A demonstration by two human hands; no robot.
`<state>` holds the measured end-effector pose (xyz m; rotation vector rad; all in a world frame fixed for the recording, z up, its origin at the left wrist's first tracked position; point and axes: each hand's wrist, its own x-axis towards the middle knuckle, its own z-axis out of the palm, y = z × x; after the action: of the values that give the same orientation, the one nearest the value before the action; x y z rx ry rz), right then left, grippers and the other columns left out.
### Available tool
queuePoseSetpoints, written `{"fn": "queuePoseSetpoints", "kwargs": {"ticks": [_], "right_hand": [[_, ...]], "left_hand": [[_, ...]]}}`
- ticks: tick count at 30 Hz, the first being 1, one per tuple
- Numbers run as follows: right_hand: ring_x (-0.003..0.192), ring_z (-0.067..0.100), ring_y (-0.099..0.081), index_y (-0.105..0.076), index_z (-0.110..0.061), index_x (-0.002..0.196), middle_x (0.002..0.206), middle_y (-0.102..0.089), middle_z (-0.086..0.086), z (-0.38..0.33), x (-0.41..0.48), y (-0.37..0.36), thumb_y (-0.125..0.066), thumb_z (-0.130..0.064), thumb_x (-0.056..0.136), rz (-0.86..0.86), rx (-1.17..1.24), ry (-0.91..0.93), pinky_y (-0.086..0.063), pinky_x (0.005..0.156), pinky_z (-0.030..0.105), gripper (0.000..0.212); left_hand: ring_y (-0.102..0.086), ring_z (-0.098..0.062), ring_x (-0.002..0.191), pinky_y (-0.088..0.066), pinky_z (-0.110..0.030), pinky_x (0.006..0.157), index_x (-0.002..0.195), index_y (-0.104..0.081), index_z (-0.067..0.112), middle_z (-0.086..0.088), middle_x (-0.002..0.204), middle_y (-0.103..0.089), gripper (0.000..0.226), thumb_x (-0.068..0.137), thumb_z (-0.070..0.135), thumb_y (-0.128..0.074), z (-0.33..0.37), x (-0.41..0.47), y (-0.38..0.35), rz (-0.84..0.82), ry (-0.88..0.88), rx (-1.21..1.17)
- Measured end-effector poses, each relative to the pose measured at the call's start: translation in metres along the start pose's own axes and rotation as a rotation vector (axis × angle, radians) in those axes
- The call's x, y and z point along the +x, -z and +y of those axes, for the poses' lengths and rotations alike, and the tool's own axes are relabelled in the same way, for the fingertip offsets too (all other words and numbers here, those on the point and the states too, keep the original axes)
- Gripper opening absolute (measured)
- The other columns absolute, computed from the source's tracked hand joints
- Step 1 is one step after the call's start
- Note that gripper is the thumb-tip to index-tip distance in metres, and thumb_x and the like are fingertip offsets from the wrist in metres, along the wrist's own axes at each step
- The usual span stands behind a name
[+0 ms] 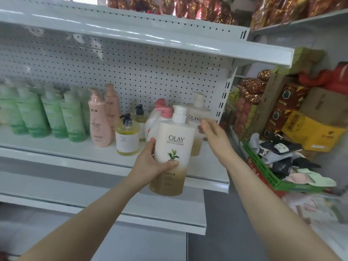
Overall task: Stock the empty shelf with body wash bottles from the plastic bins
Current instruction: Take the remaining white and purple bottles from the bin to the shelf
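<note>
Your left hand (150,164) grips an Olay bottle (172,153) just off the shelf's (79,147) front edge; your right hand (211,132), blurred, seems clasped on a second Olay bottle (197,117) standing near the shelf's right end.

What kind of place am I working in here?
Likely a small retail shop: white pegboard-backed gondola shelf holding rows of body wash, an Olay bottle in the left hand, boxed goods stacked alongside.
</note>
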<state>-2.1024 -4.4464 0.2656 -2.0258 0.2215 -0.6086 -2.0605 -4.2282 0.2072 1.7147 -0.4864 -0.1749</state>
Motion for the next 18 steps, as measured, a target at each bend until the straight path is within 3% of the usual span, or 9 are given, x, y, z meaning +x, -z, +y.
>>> {"fn": "queuePoseSetpoints", "kwargs": {"ticks": [2,4,6,8,11,14,16,18], "right_hand": [[0.109,0.006,-0.063,-0.057,-0.027,0.125,0.117,-0.067,-0.012,-0.009,-0.019,0.002,-0.058,-0.049,0.093,-0.246,0.149,-0.084,-0.051,0.095,0.037,0.039],[0.109,0.008,-0.065,-0.051,-0.023,0.13,0.119,-0.069,-0.008,-0.008,-0.026,0.004,-0.077,-0.03,0.083,-0.308,0.147,-0.083,-0.055,0.088,0.031,0.053],[0.108,0.011,-0.066,-0.05,-0.02,0.129,0.118,-0.069,-0.006,-0.003,-0.024,0.008,-0.084,-0.018,0.075,-0.241,0.15,-0.084,-0.056,0.091,0.035,0.063],[0.107,0.011,-0.066,-0.051,-0.024,0.126,0.117,-0.07,-0.006,-0.001,-0.02,0.012,-0.088,-0.026,0.067,-0.149,0.133,-0.076,-0.055,0.093,0.042,0.069],[0.106,0.01,-0.065,-0.051,-0.032,0.12,0.115,-0.068,-0.009,0.002,-0.015,0.016,-0.085,-0.047,0.054,-0.024,0.035,-0.045,-0.055,0.09,0.044,0.075],[0.105,0.011,-0.064,-0.05,-0.034,0.118,0.114,-0.066,-0.01,0.011,-0.012,0.016,-0.086,-0.04,0.06,0.036,-0.065,-0.047,-0.055,0.089,0.045,0.068],[0.106,0.013,-0.063,-0.049,-0.035,0.118,0.115,-0.065,-0.008,0.019,-0.009,0.014,-0.087,-0.035,0.063,0.054,-0.084,-0.068,-0.055,0.089,0.046,0.067],[0.106,0.013,-0.063,-0.048,-0.034,0.118,0.116,-0.064,-0.006,0.025,-0.004,0.013,-0.087,-0.031,0.065,0.073,-0.073,-0.083,-0.055,0.09,0.046,0.066]], "left_hand": [[-0.061,-0.003,0.105,-0.053,-0.033,0.089,0.124,-0.048,0.03,0.014,0.114,-0.064,0.086,0.049,0.049,-0.086,0.005,0.009,-0.014,-0.034,-0.029,-0.026],[-0.062,-0.002,0.103,-0.052,-0.024,0.083,0.121,-0.048,0.029,0.015,0.111,-0.064,0.079,0.053,0.042,-0.085,0.011,0.015,-0.027,-0.059,-0.062,-0.048],[-0.061,-0.002,0.104,-0.05,-0.022,0.081,0.12,-0.048,0.029,0.017,0.111,-0.063,0.075,0.056,0.041,-0.084,0.016,0.019,-0.037,-0.098,-0.091,-0.023],[-0.06,-0.002,0.104,-0.05,-0.024,0.086,0.12,-0.049,0.031,0.017,0.111,-0.063,0.073,0.056,0.047,-0.081,0.022,0.028,-0.036,-0.11,-0.139,0.022],[-0.057,-0.008,0.104,-0.047,-0.025,0.09,0.123,-0.049,0.025,0.01,0.11,-0.058,0.076,0.059,0.057,-0.077,0.021,0.049,-0.018,0.145,-0.22,0.066],[-0.049,-0.023,0.118,-0.043,-0.038,0.099,0.135,-0.042,0.01,-0.005,0.126,-0.05,0.084,0.069,0.042,-0.082,0.01,0.07,0.0,0.32,-0.21,0.303],[-0.045,-0.029,0.122,-0.041,-0.041,0.099,0.138,-0.037,0.005,-0.014,0.133,-0.048,0.089,0.069,0.036,-0.083,-0.002,0.081,0.002,0.288,-0.149,0.447],[-0.05,-0.032,0.115,-0.044,-0.043,0.092,0.136,-0.038,0.006,-0.015,0.127,-0.053,0.088,0.067,0.037,-0.083,-0.01,0.09,0.0,0.244,-0.146,0.512]]}}
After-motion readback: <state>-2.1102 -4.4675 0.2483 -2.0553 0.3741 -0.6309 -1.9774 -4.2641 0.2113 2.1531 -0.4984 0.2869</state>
